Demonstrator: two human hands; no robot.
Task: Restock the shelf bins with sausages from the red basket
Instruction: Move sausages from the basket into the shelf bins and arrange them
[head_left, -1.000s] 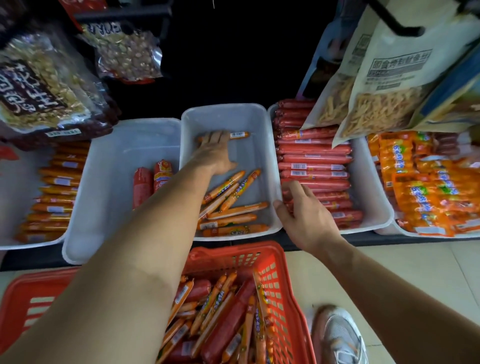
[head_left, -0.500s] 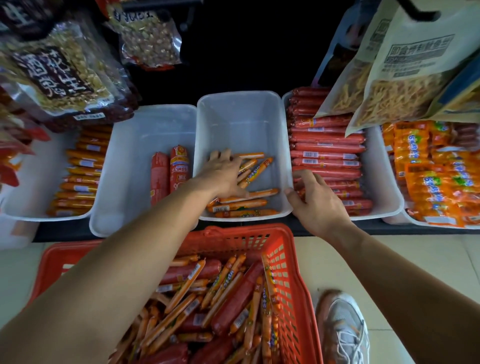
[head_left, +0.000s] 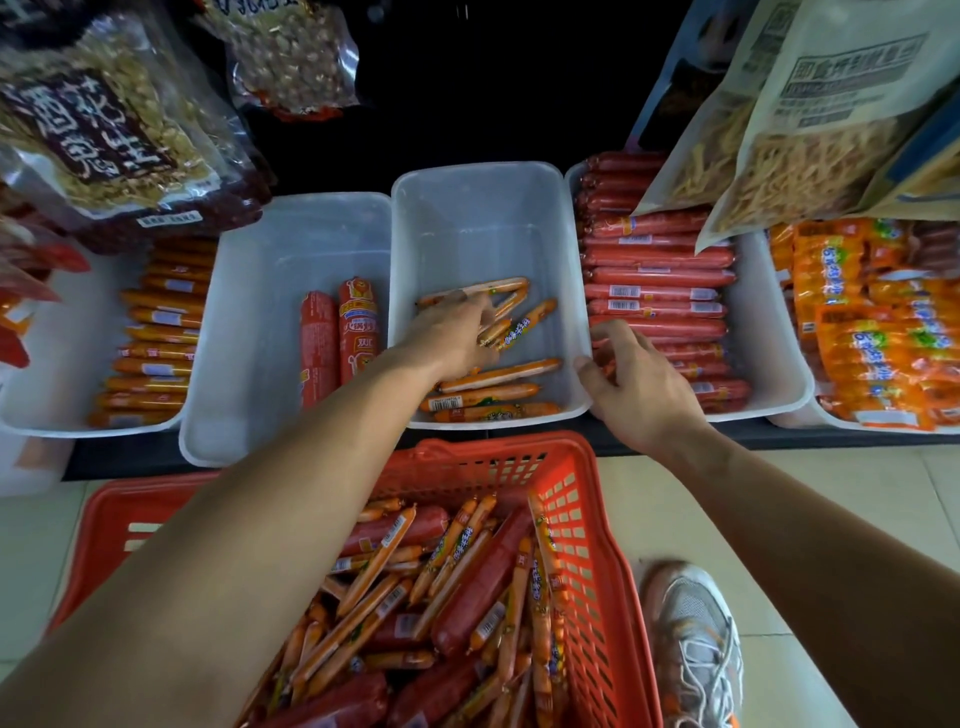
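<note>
Now the left hand (head_left: 457, 332) lies spread over thin sausages (head_left: 498, 374) in the middle bin (head_left: 483, 208), right hand (head_left: 639, 384) clamped on its right rim; red basket (head_left: 587, 519) sits near.

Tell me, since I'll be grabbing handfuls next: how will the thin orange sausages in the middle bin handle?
The thin orange sausages look round and glossy-wrapped, so probably slippery and apt to roll. They lie straight, suggesting fairly stiff sticks. Slim, so likely light.

A small shop aisle as I see it, low shelf of white plastic bins (head_left: 488, 208) stocked with barcoded sausages (head_left: 654, 293), hanging snack bags (head_left: 810, 130), red shopping basket (head_left: 576, 519) on tiled floor (head_left: 831, 499).
</note>
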